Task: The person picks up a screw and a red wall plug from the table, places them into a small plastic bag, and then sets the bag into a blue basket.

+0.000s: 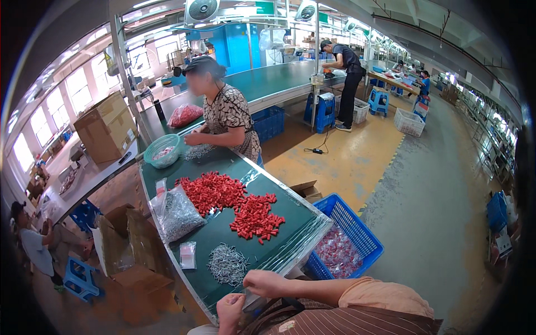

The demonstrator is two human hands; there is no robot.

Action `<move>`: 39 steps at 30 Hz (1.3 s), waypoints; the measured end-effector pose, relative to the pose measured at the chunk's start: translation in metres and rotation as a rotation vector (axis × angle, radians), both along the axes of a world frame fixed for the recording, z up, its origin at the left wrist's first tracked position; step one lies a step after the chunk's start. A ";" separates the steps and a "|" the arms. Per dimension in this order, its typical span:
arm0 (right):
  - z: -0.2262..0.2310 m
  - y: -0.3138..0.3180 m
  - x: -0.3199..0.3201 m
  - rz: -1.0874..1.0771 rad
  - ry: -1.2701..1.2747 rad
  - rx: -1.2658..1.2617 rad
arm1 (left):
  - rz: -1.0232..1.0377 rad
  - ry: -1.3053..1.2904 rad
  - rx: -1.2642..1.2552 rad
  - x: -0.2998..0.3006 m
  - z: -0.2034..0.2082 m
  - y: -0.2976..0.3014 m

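Observation:
At the near edge of the green-topped bench [279,234], my left hand [230,310] and my right hand [264,283] are close together, both with curled fingers. Something thin and clear seems to show between them, too small to make out. Just beyond my hands is a pile of small silvery screws or nails [228,264]. A small clear packet [188,255] lies left of that pile. Farther off are a loose heap of red plastic plugs [257,218] and a larger red heap [210,190]. Beside them sits a clear bag full of silvery hardware [181,215].
A blue crate [365,237] of filled clear packets stands right of the bench. Across it, a co-worker [226,109] handles small metal pieces near a green basket [163,151]. Cardboard boxes [137,245] and a blue stool [81,277] are on the left floor.

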State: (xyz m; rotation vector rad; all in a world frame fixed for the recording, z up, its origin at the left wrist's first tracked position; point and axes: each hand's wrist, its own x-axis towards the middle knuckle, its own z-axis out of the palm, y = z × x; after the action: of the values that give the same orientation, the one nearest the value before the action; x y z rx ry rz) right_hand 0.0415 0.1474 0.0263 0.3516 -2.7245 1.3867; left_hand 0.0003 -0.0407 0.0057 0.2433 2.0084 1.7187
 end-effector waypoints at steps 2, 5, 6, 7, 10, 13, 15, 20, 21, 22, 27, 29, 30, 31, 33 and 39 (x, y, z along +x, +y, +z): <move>0.002 -0.002 0.002 -0.122 0.293 0.070 | 0.053 0.031 -0.011 -0.003 -0.011 0.001; 0.013 -0.008 0.008 -0.116 0.167 -0.008 | 0.139 -0.032 0.122 -0.003 -0.025 0.004; 0.014 -0.010 0.009 -0.108 0.015 -0.009 | 0.148 -0.015 0.165 0.001 -0.024 0.008; 0.014 -0.011 0.010 -0.100 -0.137 -0.011 | 0.156 0.003 0.208 0.003 -0.024 0.011; 0.000 -0.013 0.008 -0.116 -0.263 -0.078 | 0.093 0.247 0.029 0.009 -0.031 0.013; -0.009 -0.013 0.009 -0.082 -0.256 -0.083 | 0.110 0.266 -0.016 0.017 -0.030 0.011; -0.010 -0.013 0.010 -0.090 -0.262 -0.104 | 0.122 0.226 -0.009 0.022 -0.020 0.012; -0.029 -0.014 0.013 -0.188 -0.157 -0.064 | 0.074 0.264 -0.034 0.025 -0.009 0.016; -0.032 -0.010 0.013 -0.194 -0.109 -0.055 | 0.049 0.315 -0.046 0.022 -0.009 0.019; -0.022 -0.009 0.013 -0.212 -0.148 -0.075 | 0.058 0.358 -0.045 0.021 -0.011 0.022; 0.000 -0.006 0.007 -0.309 -0.251 -0.150 | 0.181 0.310 0.009 0.022 -0.013 0.032; -0.008 -0.007 0.007 -0.303 -0.317 -0.194 | 0.226 0.285 0.009 0.027 -0.017 0.028; -0.011 -0.007 0.006 -0.309 -0.306 -0.188 | 0.245 0.283 0.033 0.027 -0.015 0.027; -0.011 -0.006 0.005 -0.325 -0.338 -0.185 | 0.263 0.337 0.016 0.026 -0.013 0.027; -0.016 -0.006 0.007 -0.304 -0.321 -0.188 | 0.269 0.328 0.009 0.028 -0.014 0.023; -0.019 -0.011 0.011 -0.236 -0.405 -0.297 | 0.136 0.211 0.009 0.031 -0.025 0.021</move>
State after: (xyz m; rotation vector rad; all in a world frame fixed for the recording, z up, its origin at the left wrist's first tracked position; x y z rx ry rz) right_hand 0.0527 0.1366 0.0077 -0.2909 -2.6594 1.9231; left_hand 0.0315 -0.0193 -0.0194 0.3093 2.2133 1.8531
